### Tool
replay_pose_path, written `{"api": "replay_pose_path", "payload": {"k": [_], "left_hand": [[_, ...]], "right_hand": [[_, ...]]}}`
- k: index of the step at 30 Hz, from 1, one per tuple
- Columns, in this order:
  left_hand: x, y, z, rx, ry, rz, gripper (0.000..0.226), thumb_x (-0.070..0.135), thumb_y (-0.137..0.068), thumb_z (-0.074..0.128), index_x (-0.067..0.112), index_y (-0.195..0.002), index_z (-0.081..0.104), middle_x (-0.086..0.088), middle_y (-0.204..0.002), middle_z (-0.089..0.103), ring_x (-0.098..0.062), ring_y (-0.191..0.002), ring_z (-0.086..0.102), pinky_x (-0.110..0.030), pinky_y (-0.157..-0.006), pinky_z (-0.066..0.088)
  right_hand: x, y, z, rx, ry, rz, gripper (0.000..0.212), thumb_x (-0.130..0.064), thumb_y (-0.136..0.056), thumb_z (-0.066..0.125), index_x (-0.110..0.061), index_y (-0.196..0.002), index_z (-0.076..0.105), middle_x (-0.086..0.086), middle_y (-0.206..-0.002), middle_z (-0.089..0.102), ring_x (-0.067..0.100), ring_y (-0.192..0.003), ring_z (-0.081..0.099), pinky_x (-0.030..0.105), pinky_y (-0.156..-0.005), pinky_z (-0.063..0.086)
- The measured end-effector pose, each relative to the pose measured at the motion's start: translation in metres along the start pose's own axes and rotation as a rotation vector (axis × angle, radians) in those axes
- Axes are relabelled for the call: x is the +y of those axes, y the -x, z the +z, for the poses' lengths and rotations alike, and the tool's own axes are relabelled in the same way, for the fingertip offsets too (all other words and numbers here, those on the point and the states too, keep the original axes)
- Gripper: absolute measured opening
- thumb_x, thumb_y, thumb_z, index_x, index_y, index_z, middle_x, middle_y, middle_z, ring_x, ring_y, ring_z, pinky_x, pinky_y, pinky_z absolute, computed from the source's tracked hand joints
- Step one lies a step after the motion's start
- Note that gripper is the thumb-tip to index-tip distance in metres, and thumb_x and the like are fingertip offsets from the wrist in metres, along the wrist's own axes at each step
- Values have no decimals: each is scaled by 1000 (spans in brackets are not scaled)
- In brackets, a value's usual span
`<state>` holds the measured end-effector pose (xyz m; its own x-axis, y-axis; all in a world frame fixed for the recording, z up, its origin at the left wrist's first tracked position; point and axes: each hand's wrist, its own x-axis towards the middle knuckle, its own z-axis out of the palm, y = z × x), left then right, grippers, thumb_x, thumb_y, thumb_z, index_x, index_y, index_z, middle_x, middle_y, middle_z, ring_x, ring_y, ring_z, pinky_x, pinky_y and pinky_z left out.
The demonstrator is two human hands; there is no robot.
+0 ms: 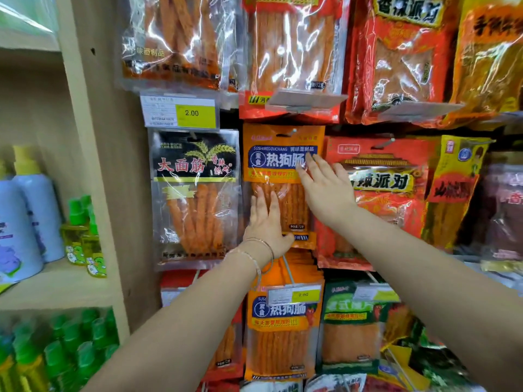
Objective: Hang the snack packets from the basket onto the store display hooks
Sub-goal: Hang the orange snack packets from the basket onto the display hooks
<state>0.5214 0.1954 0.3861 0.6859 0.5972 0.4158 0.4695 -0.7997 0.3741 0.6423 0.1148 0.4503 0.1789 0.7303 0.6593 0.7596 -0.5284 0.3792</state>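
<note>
Centrally, orange packet on hook, left hand flat near bottom edge, right hand open over right edge, red packet just beside.

Orange packet, blue label; black packet, red lettering.

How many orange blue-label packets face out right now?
2: upper orange packet under the left hand and right hand; lower orange packet directly below. Others may hang hidden behind.

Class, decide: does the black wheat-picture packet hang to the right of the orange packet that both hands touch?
No, the black packet hangs left of the orange packet, beside the left hand.
</note>
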Motion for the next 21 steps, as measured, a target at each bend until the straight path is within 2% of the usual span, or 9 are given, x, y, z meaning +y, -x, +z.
{"api": "replay_pose_path", "payload": {"k": [3, 6, 10, 13, 17, 19, 21], "left_hand": [[2, -8, -1, -39, -38, -35, 102, 38, -84, 60, 14, -147, -16, -13, -150, -33, -29, -141, -22, -42, -116, 4], [8, -13, -3, -87, -104, -104, 102, 41, -85, 59, 14, -147, -18, -12, -149, -35, -28, -142, -19, -40, -116, 10], [20, -14, -9, -127, -155, -163, 96, 45, -86, 56, 8, -148, -8, -14, -151, -30, -29, -144, -11, -39, -116, 13], [24, -5, -9, -164, -107, -147, 88, 38, -88, 55, 4, -149, 0, -15, -154, -21, -30, -145, 1, -36, -116, 17], [20, 27, -12, -207, -28, -52, 74, 17, -89, 54, 11, -149, 12, -13, -157, -7, -26, -142, 21, -31, -112, 24], [17, 55, -15, -172, 66, 13, 66, 10, -88, 53, 14, -147, 25, -13, -157, 9, -20, -143, 18, -26, -112, 19], [10, 95, -17, -81, 148, 57, 56, 8, -86, 54, 14, -140, 40, -13, -148, 32, -21, -138, 29, -23, -109, 22]], "right_hand": [[1, -8, -1, -73, 39, -12, 54, -19, -99, 29, -16, -150, 14, 11, -159, 5, 22, -146, 9, 39, -111, 13], [-2, -13, -5, -155, 95, -28, 54, -19, -99, 29, -17, -150, 14, 11, -159, 6, 22, -145, 10, 40, -111, 15], [0, -8, -10, -209, 83, -35, 48, -18, -96, 33, -20, -145, 31, 6, -156, 20, 21, -144, 15, 39, -109, 16], [2, 10, -16, -159, -60, -10, 51, -16, -95, 36, -22, -145, 31, 2, -153, 30, 20, -143, 17, 41, -109, 16], [-2, 49, -34, -58, -318, 3, 64, -7, -89, 42, -24, -148, 25, 5, -147, 39, 26, -133, 35, 41, -101, 31], [-7, 78, -43, -31, -479, 22, 60, -10, -88, 47, -22, -145, 33, 7, -139, 47, 30, -124, 44, 41, -96, 40], [-17, 112, -49, -44, -670, 62, 51, -16, -88, 52, -21, -139, 42, 7, -128, 54, 27, -113, 52, 40, -90, 44]]}}
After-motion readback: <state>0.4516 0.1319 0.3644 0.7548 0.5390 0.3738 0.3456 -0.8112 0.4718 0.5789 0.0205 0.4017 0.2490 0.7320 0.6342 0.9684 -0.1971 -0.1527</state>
